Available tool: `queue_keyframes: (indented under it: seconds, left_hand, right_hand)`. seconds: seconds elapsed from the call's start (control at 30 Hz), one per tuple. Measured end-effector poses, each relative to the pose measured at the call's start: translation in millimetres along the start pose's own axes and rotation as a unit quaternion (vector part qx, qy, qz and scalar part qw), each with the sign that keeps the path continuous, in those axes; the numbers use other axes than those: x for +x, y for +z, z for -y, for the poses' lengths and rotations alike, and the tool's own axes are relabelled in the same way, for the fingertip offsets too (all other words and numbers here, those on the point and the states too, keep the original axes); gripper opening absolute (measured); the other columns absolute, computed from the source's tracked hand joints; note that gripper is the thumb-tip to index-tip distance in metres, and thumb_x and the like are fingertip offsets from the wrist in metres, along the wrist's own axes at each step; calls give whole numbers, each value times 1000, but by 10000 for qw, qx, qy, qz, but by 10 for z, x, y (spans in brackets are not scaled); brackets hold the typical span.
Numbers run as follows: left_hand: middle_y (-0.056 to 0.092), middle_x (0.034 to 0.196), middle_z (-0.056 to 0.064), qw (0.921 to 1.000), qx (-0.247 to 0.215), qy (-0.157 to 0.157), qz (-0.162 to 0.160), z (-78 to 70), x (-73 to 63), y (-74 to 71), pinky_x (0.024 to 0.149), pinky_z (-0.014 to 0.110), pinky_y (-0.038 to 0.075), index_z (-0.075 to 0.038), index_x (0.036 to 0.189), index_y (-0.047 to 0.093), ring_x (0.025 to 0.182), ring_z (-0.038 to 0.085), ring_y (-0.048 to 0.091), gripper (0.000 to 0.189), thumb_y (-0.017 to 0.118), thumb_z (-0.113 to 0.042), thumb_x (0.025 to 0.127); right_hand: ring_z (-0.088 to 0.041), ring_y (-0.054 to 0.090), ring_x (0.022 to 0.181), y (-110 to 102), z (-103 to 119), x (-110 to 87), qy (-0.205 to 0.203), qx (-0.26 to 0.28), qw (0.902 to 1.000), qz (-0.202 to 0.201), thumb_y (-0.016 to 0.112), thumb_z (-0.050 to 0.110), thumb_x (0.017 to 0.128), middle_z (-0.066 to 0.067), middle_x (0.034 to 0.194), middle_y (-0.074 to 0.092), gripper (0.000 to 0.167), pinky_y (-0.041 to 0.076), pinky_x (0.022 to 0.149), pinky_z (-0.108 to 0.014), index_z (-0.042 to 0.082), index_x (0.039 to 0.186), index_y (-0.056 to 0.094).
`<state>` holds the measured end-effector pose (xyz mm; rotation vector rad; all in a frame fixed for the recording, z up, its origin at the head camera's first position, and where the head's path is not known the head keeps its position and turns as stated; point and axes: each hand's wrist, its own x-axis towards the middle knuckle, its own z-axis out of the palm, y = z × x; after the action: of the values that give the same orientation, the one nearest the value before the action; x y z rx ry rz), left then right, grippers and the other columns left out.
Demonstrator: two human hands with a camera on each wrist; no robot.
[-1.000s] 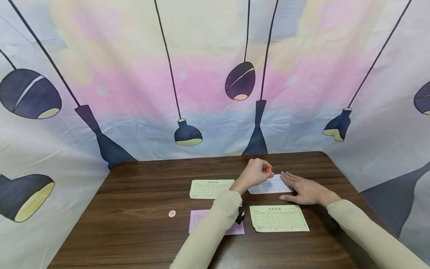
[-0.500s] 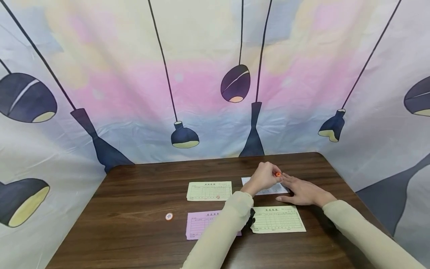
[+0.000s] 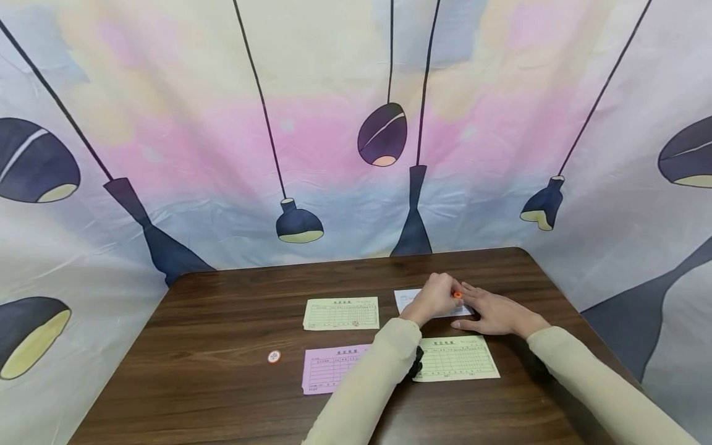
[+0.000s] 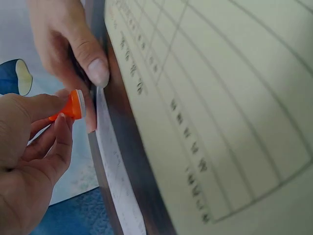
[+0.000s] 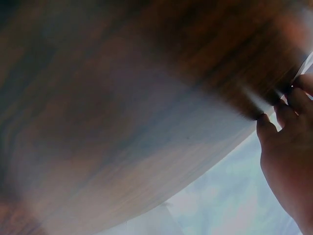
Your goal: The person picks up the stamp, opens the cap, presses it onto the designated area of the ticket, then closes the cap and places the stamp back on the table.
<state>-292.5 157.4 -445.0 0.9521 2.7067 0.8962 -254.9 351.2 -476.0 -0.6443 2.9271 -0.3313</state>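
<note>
My left hand point(image 3: 436, 298) pinches a small orange stamp point(image 4: 76, 104) with a white rim between thumb and fingers. It is over the right part of a white printed form point(image 3: 407, 299). In the left wrist view the stamp's white face is turned toward the form point(image 4: 111, 171), apart from it. My right hand point(image 3: 495, 310) rests with straight fingers on the form's right edge. A pale green form point(image 3: 340, 314) with a small red mark at its lower right lies to the left. Nearer me are a purple form point(image 3: 328, 369), partly under my left sleeve, and another green form point(image 3: 461, 358).
A small round white disc with an orange edge point(image 3: 274, 356) lies on the brown wooden table point(image 3: 194, 371), left of the purple form. Behind the table hangs a cloth backdrop point(image 3: 334, 154) printed with lamps. A black band point(image 3: 416, 363) is at my left wrist.
My left hand with the stamp has moved right, then slightly down toward the white form. My right hand stays at the form's edge. The head view has shifted a little.
</note>
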Motion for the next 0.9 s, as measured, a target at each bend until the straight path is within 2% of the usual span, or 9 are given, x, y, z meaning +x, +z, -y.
queue_keyframes:
  seconds: [0.17,0.27,0.37,0.57,0.7,0.8,0.9]
  left_hand:
    - [77,90,-7,9999,120,4,53,8,24,51,60,17,43,-17,113,82,67,3,58,16,75,-16,98]
    - [66,72,-7,9994,299,49,174,19,43,65,53,18,39,-14,97,82,56,5,49,8,74,-14,98]
    - [50,59,-6,9983,501,25,296,11,90,68,49,19,34,-14,77,73,49,7,41,21,74,-15,98]
    - [43,54,-6,9950,952,-41,291,-62,153,61,49,20,35,-17,61,55,48,8,40,42,76,-18,97]
    - [46,61,-5,9904,1332,-116,361,-74,137,114,52,21,38,-19,63,54,54,9,44,40,77,-18,95]
    - [49,63,-6,9886,1459,-126,360,-65,123,135,55,21,39,-19,64,57,58,9,48,37,78,-20,95]
    - [49,59,-5,9882,1481,-92,374,-65,134,112,53,21,39,-18,63,57,54,8,48,39,79,-21,96]
  right_hand:
    - [-49,37,153,0,-8,15,-56,15,10000,-42,54,75,97,-23,171,28,98,44,113,-64,9,165,32]
    - [-48,37,154,2,-4,17,-98,18,10000,8,54,74,97,-23,172,27,98,44,113,-63,7,165,31]
    - [-49,36,154,-25,-9,13,-100,8,9999,98,54,74,98,-24,172,25,98,44,114,-63,6,165,29]
    - [-50,39,152,-111,1,15,-33,-19,10000,65,56,74,97,-26,171,26,97,44,113,-63,8,164,34]
    - [-50,39,152,-56,1,-8,-70,5,9998,201,55,76,96,-26,171,26,96,44,113,-63,10,164,35]
    - [-50,37,153,-21,-1,-9,-73,78,9997,197,56,76,96,-26,171,26,96,44,114,-63,12,164,35]
    - [-50,37,153,-38,3,12,-116,107,9998,117,57,75,96,-26,171,26,94,44,113,-64,14,164,36]
